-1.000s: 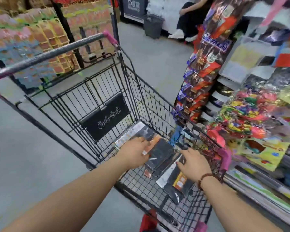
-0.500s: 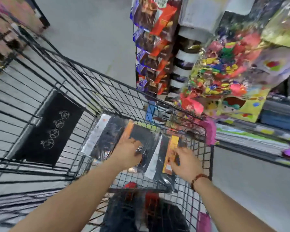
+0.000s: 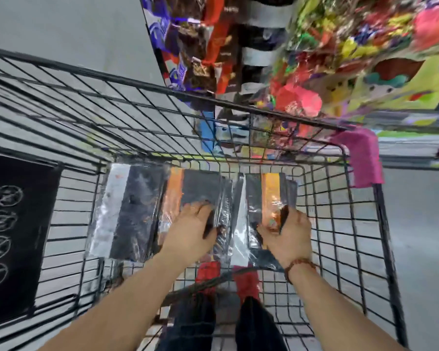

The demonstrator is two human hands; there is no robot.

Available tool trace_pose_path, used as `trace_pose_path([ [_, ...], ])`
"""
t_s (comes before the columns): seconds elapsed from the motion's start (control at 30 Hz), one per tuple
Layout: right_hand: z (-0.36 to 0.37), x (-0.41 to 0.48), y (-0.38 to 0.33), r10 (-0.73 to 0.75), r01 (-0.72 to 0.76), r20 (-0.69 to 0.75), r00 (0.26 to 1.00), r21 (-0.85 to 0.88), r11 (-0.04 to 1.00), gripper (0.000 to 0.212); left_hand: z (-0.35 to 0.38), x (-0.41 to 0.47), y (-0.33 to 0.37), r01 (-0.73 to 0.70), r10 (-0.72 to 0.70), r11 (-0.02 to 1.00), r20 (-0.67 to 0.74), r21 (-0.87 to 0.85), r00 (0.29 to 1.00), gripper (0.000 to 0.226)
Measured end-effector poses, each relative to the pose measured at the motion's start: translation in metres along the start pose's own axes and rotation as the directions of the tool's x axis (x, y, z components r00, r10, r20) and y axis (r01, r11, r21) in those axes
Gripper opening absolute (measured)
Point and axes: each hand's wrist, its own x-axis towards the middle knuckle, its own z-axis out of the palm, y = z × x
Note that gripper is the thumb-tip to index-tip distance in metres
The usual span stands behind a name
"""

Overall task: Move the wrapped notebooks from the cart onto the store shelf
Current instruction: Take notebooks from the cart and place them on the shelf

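Several plastic-wrapped dark notebooks lie side by side on the floor of a black wire cart. The leftmost notebook has a white strip and lies untouched. My left hand rests on the middle notebook, which has an orange strip, fingers curled at its right edge. My right hand grips the near end of the right notebook, which has a yellow-orange strip. The store shelf with flat stacked stock runs past the cart's right corner.
A rack of hanging snack packets and bright toy bags stands just beyond the cart's far rim. A pink bumper caps the cart's right corner. A black sign panel fills the cart's left end. My legs show below the basket.
The view has tilted down and closer over the basket. The notebooks now lie straighter, side by side. Both hands have settled at the near ends of the middle and right notebooks.
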Motion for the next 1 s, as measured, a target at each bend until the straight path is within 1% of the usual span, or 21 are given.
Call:
trace_pose_path([
  [0.07, 0.01, 0.002, -0.001, 0.076, -0.076, -0.037, 0.996, -0.001, 0.997, 0.097, 0.008, 0.005, -0.006, -0.04, 0.038, 0.999, -0.044, -0.025, 0.998, 0.054],
  [0.1, 0.015, 0.003, -0.001, 0.107, -0.108, -0.047, 0.993, -0.008, 0.994, 0.104, 0.012, 0.007, -0.009, -0.053, 0.05, 0.998, -0.065, -0.038, 0.997, 0.053],
  [0.13, 0.019, 0.003, -0.001, 0.128, -0.129, -0.066, 0.99, -0.003, 0.992, 0.108, 0.015, 0.009, -0.01, -0.06, 0.055, 0.997, -0.086, -0.053, 0.995, 0.053],
  [0.2, 0.026, 0.005, 0.0, 0.162, -0.156, -0.105, 0.981, 0.064, 0.986, 0.114, 0.02, 0.012, -0.013, -0.071, 0.06, 0.994, -0.13, -0.078, 0.99, 0.052],
  [0.27, 0.032, 0.007, 0.003, 0.204, -0.189, -0.13, 0.97, 0.118, 0.975, 0.115, 0.024, 0.014, -0.015, -0.079, 0.063, 0.992, -0.153, -0.098, 0.986, 0.051],
  [0.33, 0.032, 0.008, 0.005, 0.232, -0.209, -0.164, 0.959, 0.145, 0.967, 0.108, 0.028, 0.015, -0.017, -0.079, 0.06, 0.991, -0.168, -0.11, 0.984, 0.051],
  [0.43, 0.025, 0.011, 0.009, 0.26, -0.218, -0.208, 0.943, 0.203, 0.955, 0.077, 0.031, 0.015, -0.018, -0.073, 0.05, 0.99, -0.176, -0.123, 0.983, 0.05],
  [0.47, 0.023, 0.011, 0.01, 0.271, -0.226, -0.207, 0.94, 0.218, 0.949, 0.071, 0.031, 0.015, -0.018, -0.071, 0.048, 0.989, -0.177, -0.131, 0.983, 0.05],
  [0.53, 0.021, 0.009, 0.011, 0.29, -0.238, -0.227, 0.93, 0.231, 0.943, 0.067, 0.032, 0.015, -0.017, -0.066, 0.04, 0.987, -0.173, -0.144, 0.984, 0.05],
  [0.6, 0.017, 0.001, 0.004, 0.294, -0.238, -0.283, 0.913, 0.217, 0.947, 0.064, 0.031, 0.014, -0.016, -0.061, 0.032, 0.985, -0.171, -0.164, 0.985, 0.049],
  [0.67, 0.014, -0.01, -0.003, 0.258, -0.197, -0.304, 0.917, 0.217, 0.956, 0.052, 0.03, 0.013, -0.013, -0.048, 0.016, 0.979, -0.162, -0.199, 0.987, 0.048],
  [0.73, 0.01, -0.019, -0.009, 0.215, -0.135, -0.27, 0.939, 0.287, 0.948, 0.039, 0.027, 0.011, -0.009, -0.035, -0.005, 0.965, -0.15, -0.26, 0.989, 0.046],
  [0.77, 0.009, -0.021, -0.012, 0.212, -0.116, -0.235, 0.949, 0.366, 0.923, 0.034, 0.027, 0.011, -0.006, -0.03, -0.014, 0.954, -0.147, -0.297, 0.989, 0.044],
  [0.83, 0.011, -0.022, -0.017, 0.222, -0.115, -0.124, 0.967, 0.565, 0.817, 0.024, 0.026, 0.01, 0.0, -0.005, -0.053, 0.916, -0.134, -0.4, 0.99, 0.041],
  [0.9, 0.017, -0.023, -0.022, 0.22, -0.152, -0.011, 0.976, 0.691, 0.707, 0.021, 0.024, 0.009, 0.009, 0.071, -0.144, 0.829, -0.09, -0.555, 0.985, 0.034],
  [1.0, 0.027, -0.03, -0.037, 0.173, -0.196, 0.114, 0.978, 0.781, 0.593, 0.019, 0.022, 0.009, 0.024, 0.178, -0.249, 0.637, 0.018, -0.75, 0.968, 0.021],
])
